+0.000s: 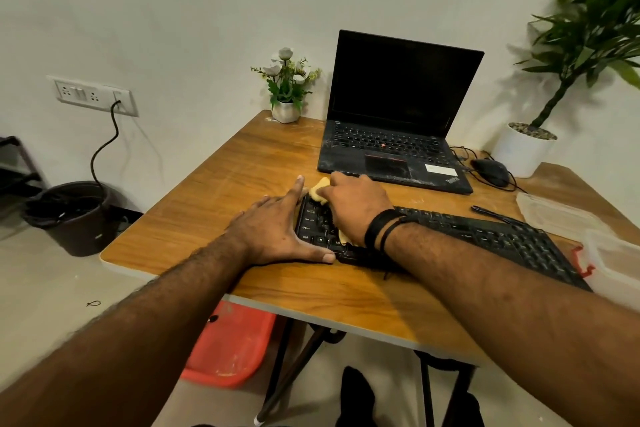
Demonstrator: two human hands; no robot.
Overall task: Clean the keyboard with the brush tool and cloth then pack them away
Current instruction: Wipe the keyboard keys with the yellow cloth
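Observation:
A black keyboard [485, 236] lies across the wooden table [242, 166], slanting from centre to right. My right hand [356, 206] presses a yellow cloth [318, 191] onto the keyboard's left end, fingers curled over it; most of the cloth is hidden beneath the hand. My left hand [277, 229] lies flat on the table against the keyboard's left edge, fingers straight, thumb along the front corner. A thin black brush tool [498, 215] lies on the table behind the keyboard's right part.
An open black laptop [394, 135] stands behind the keyboard, with a mouse [490, 172] and cables to its right. A clear plastic container [616, 263] and its lid [554, 211] sit at the right edge. A small flower pot [285, 111] and a white planter [521, 149] stand at the back.

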